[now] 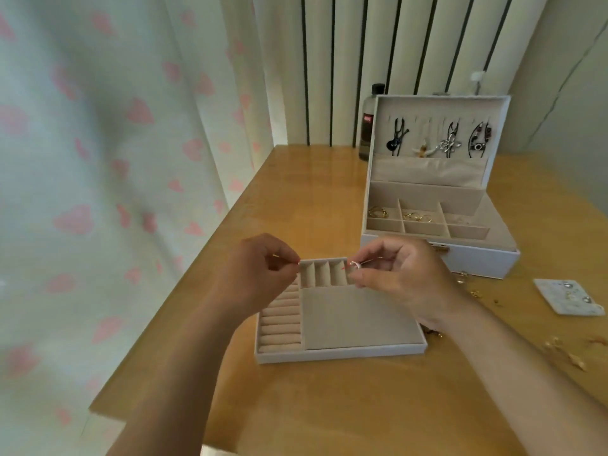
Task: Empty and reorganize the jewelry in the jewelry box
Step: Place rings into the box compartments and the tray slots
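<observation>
Wooden table (329, 406) carries a pale, removed tray (339, 353) near its front, with padded ring rolls down its left side, a row of small slots along its far edge and a flat beige panel over the rest. Both hands hover over those far slots. The right hand (404, 274) pinches a small silver ring (354, 265) between thumb and forefinger, its other fingers curled. The left hand (260, 268) has its thumb and forefinger tips pressed together; it may be holding something fine, but nothing can be made out between them.

Behind and to the right stands the jewelry box (477, 261), its lid (441, 103) upright with four pendants (447, 143) hanging inside. Gold rings (418, 216) lie in the back-left and back-middle compartments of the box.

Loose gold pieces (566, 352) are scattered on the table to the right of the tray, near a small white card (569, 296) bearing studs. A dark bottle (370, 126) stands just behind the box, and a curtain (115, 159) printed with pink hearts hangs on the left.
</observation>
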